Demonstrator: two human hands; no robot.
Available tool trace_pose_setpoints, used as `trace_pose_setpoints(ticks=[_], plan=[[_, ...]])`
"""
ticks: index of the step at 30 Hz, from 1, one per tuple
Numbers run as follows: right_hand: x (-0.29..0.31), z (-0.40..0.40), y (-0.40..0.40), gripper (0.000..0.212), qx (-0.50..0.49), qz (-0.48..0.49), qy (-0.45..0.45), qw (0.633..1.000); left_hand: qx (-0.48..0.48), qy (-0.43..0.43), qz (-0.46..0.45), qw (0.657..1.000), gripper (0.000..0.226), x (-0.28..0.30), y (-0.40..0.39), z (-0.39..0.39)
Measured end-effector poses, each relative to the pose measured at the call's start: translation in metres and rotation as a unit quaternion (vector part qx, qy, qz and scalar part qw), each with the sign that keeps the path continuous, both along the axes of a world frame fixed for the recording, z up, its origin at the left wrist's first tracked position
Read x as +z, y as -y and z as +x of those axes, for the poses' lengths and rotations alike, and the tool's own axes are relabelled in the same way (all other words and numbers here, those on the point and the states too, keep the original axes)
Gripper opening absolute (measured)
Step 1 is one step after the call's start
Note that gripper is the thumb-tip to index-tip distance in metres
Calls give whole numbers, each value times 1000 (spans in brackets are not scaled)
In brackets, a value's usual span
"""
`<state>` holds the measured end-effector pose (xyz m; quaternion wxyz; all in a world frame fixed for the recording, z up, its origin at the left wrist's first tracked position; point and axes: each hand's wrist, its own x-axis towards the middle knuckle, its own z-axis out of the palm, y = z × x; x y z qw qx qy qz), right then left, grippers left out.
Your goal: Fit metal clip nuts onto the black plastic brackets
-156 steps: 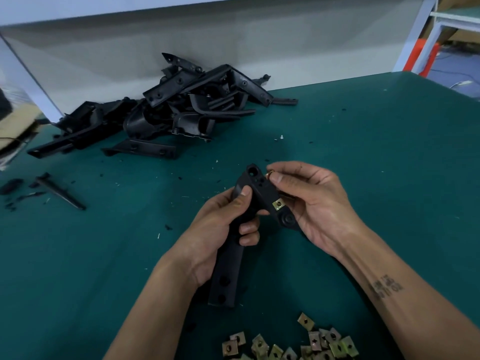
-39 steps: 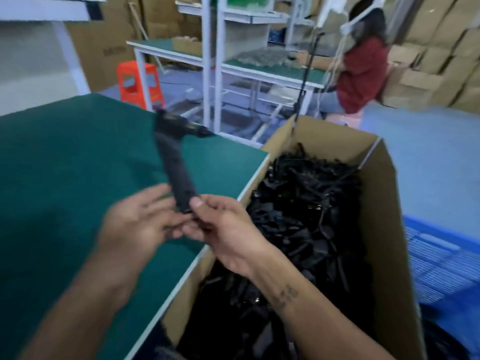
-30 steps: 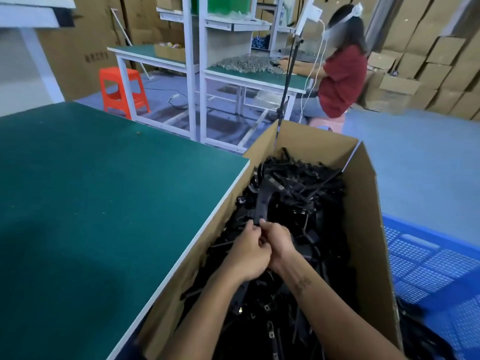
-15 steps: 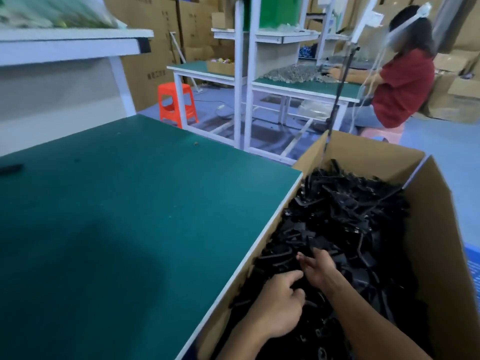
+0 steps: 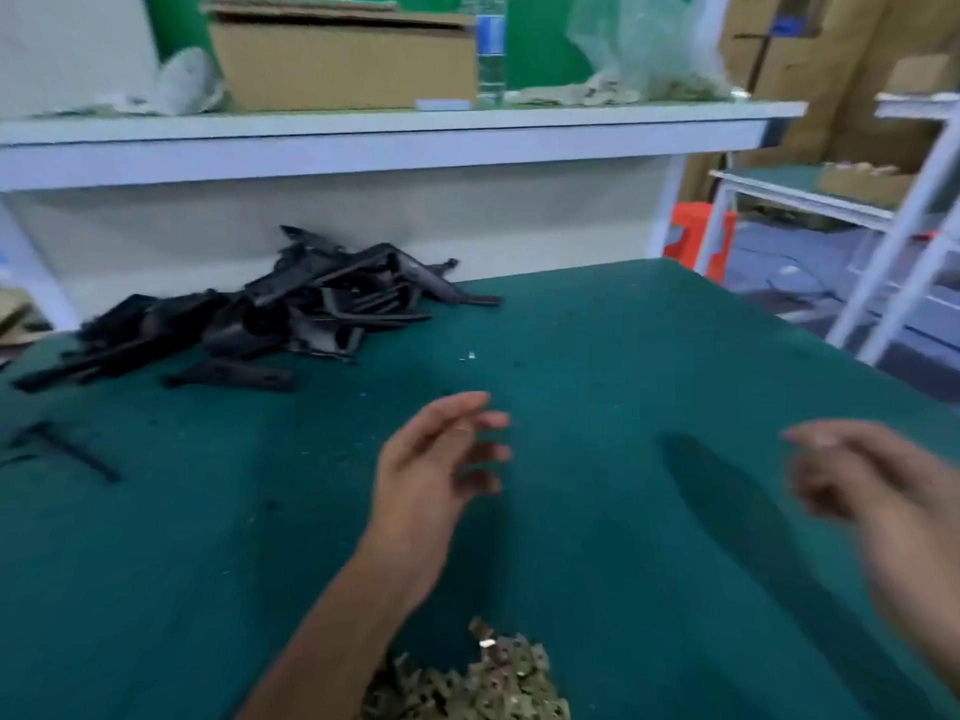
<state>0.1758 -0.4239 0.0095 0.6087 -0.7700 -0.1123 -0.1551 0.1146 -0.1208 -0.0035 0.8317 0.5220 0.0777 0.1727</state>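
Green tabletop [image 5: 597,356] fills my view again, now that I've turned back from the carton. My left hand [image 5: 441,459] and blurred right hand [image 5: 857,475] hover released, carrying nothing. Next bracket waits in the black pile [image 5: 270,314]; clip nuts [image 5: 478,683] lie nearest me.

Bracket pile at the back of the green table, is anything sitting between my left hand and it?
Nothing visible does. The left hand hovers open above the green table, and only bare mat with a few small specks lies between it and the bracket pile to its far left. The clip nuts lie nearer the person.
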Motion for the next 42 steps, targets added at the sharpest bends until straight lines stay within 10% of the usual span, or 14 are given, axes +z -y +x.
trace_pose_setpoints(ticks=[7, 16, 24, 42], plan=[[-15, 97, -238, 15, 236, -296, 33, 925, 128, -14, -155, 980, 12, -36, -110, -14], [-28, 216, -410, 50, 187, -419, 25, 888, 43, -57, -200, 977, 22, -22, -111, -2], [-37, 255, -440, 61, 155, -633, 88, 753, -4, -42, -270, 962, 26, -29, -128, 0], [1, 17, -301, 56, 157, -501, 183, 831, 31, 69, -143, 987, 66, -34, -111, 5]])
